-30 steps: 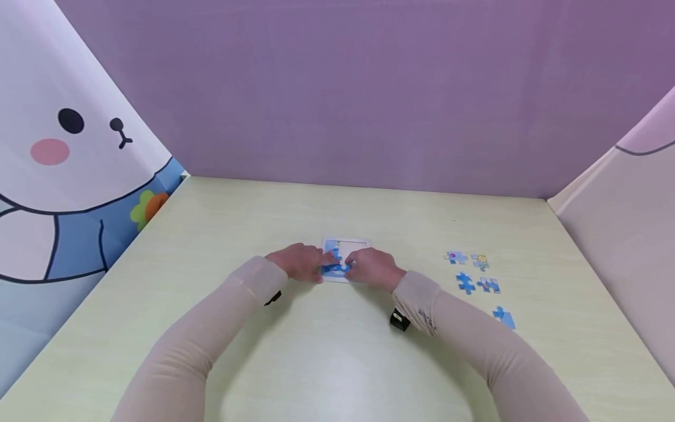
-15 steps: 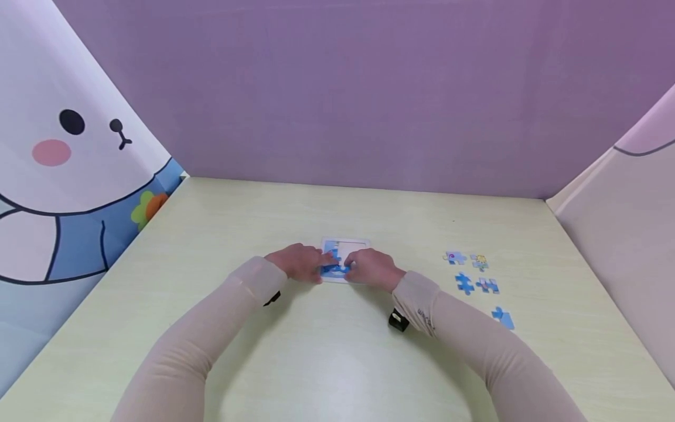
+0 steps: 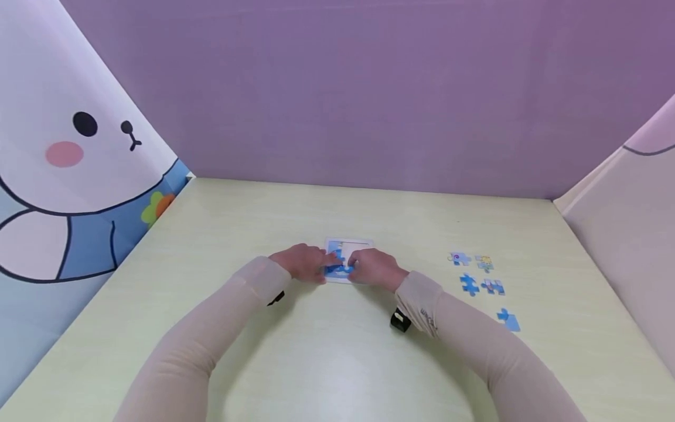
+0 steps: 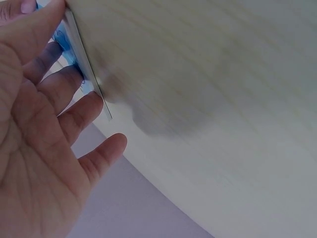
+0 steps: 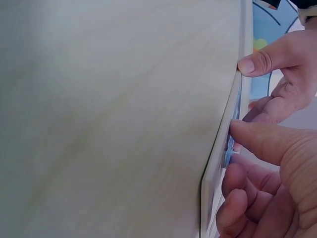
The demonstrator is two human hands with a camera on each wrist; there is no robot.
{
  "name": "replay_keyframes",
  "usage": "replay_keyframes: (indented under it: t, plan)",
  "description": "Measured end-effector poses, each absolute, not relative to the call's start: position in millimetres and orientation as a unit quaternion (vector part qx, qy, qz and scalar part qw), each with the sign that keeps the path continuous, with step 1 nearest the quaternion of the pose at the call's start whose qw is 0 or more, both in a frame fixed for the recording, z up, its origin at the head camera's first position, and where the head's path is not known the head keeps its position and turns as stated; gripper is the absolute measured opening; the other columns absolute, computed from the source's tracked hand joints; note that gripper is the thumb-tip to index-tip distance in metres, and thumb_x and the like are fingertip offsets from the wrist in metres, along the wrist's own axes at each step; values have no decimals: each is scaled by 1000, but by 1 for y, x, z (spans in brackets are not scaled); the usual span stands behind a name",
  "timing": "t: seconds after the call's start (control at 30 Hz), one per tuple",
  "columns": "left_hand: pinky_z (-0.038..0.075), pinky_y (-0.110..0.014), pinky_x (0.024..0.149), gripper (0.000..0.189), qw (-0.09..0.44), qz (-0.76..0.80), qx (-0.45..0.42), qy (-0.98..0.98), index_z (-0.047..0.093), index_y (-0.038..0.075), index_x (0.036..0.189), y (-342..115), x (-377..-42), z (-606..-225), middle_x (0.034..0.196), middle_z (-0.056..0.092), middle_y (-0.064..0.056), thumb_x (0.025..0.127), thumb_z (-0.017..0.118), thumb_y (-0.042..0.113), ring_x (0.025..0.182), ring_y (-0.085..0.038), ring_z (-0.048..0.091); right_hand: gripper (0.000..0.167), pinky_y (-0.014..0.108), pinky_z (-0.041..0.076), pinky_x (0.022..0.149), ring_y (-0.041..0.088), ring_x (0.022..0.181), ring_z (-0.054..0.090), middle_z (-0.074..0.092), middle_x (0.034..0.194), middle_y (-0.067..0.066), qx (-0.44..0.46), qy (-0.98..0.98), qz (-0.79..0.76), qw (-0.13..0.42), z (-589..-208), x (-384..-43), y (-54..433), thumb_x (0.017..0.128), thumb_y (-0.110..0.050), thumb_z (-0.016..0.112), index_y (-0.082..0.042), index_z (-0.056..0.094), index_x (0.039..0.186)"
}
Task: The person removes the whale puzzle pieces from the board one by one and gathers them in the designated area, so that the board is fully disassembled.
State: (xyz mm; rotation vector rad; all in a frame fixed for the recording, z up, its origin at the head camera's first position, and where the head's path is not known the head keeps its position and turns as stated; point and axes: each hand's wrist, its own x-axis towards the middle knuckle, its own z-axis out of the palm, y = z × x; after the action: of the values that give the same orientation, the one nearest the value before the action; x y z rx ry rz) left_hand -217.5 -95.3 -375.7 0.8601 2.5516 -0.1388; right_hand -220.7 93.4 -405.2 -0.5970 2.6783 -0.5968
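Note:
A small white-framed puzzle tray (image 3: 350,240) lies mid-table, with blue jigsaw pieces (image 3: 337,249) along its left and lower parts. My left hand (image 3: 302,262) rests at the tray's left side, its index finger stretched over the pieces and pressing there. In the left wrist view the other fingers of that hand (image 4: 44,114) lie loosely along the tray's edge (image 4: 81,52). From the right, my right hand (image 3: 375,268) has thumb and curled fingers at a blue puzzle piece (image 3: 349,269) low in the tray. Much of that piece is hidden by the fingers.
Several loose puzzle pieces (image 3: 469,285) lie to the right on the pale table (image 3: 337,363), one (image 3: 508,320) nearer the right forearm. A purple backdrop (image 3: 369,99) stands behind the table, and a panel with a cartoon animal (image 3: 47,181) stands on the left.
Both hands keep almost the same places at the tray. The whole head view has shifted slightly, so things appear a little further right.

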Motion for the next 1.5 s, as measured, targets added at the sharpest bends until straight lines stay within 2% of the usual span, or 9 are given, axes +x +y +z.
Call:
replay_keyframes:
  t: [0.17,0.37,0.47,0.7,0.87,1.0,1.17,1.33,1.5]
  plan:
    - [42,-40,97,59,226,-57,297,926,35,24,150,-95,-217,-377,141,49,-13,96,58,31,109,-24,53,25,30,42,64,15,76,56,69,95,-2,-224,937,-216,156,-405,-221,94,82,-22,73,-11,69,105]
    - [45,-38,88,58,220,-43,301,927,39,20,148,-95,-218,-377,128,57,-13,95,61,28,93,-23,53,24,29,41,60,15,70,54,66,86,-3,-222,939,-220,146,-404,-221,94,81,-20,74,-11,67,102]
    - [45,-37,86,58,223,-37,297,928,39,20,147,-93,-219,-376,127,58,-12,94,61,28,91,-23,53,22,28,39,58,15,67,53,65,84,-3,-218,938,-228,146,-404,-221,96,81,-19,75,-13,64,99]
    - [42,-40,96,61,231,-46,288,928,35,22,150,-93,-220,-376,139,51,-12,95,60,31,101,-24,54,13,28,40,58,16,66,55,67,90,1,-223,926,-268,147,-400,-220,98,84,-11,68,-12,62,95]
    - [40,-41,99,60,229,-51,299,925,35,21,150,-93,-221,-377,139,51,-13,96,59,31,109,-24,53,3,26,43,59,16,71,58,68,93,5,-224,919,-293,141,-398,-218,101,89,-9,63,-8,64,91]
    - [39,-42,100,59,229,-53,301,924,35,21,150,-91,-221,-377,140,50,-13,96,58,32,113,-25,53,5,25,44,58,16,72,58,68,93,5,-218,919,-298,137,-397,-219,104,90,-9,63,-6,66,90]
    - [35,-43,106,60,231,-54,302,923,33,20,151,-89,-223,-378,146,44,-12,97,57,32,127,-27,47,4,27,45,66,16,76,58,67,90,5,-218,916,-313,125,-396,-220,108,91,-8,63,-6,67,91]
    - [35,-43,106,54,219,-60,331,916,41,23,147,-92,-222,-381,150,37,-9,97,58,31,133,-30,41,5,25,47,66,14,73,56,66,84,4,-249,898,-341,125,-401,-219,119,91,-6,62,-3,66,93]
    - [41,-39,100,45,188,-78,373,905,53,23,139,-97,-219,-383,145,45,-9,95,61,29,124,-29,51,5,25,47,66,13,73,55,65,83,2,-279,874,-376,134,-402,-217,137,91,-3,61,-2,66,93]
